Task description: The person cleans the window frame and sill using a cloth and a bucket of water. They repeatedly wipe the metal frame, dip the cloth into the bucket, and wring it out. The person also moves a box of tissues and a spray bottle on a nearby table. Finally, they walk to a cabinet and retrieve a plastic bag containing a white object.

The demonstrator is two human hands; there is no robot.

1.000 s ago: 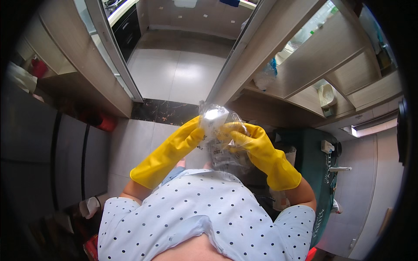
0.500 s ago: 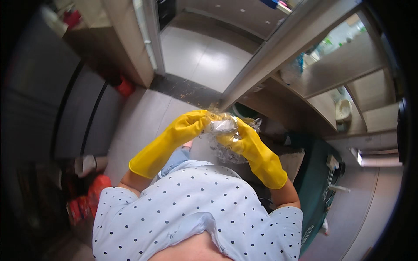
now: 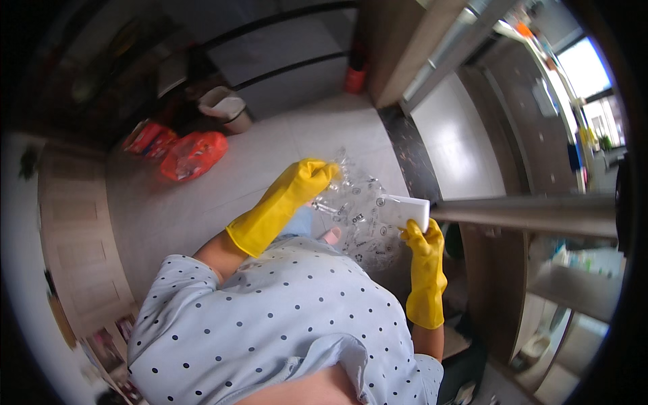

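Note:
A clear plastic bag point(image 3: 358, 216) with dark printed marks hangs spread out between my two hands. My left hand point(image 3: 316, 174), in a long yellow rubber glove, is closed on the bag's upper left edge. A white rectangular block point(image 3: 408, 210), its kind unclear, sticks out on the bag's right side, its left part still behind or within the clear film. My right hand point(image 3: 424, 239), in a matching yellow glove, pinches the block from below, with thumb and fingers at its lower edge.
A light waste bin point(image 3: 226, 109) with a liner stands on the tiled floor at the far left, with a red plastic bag point(image 3: 194, 155) beside it. On the right is a wooden shelf unit point(image 3: 496, 283). A dark stone threshold point(image 3: 408, 148) crosses a doorway ahead.
My hands have moved apart, stretching the bag out between them. The white block now protrudes at my right hand. The view has turned left, bringing the bin and red bag into fuller sight.

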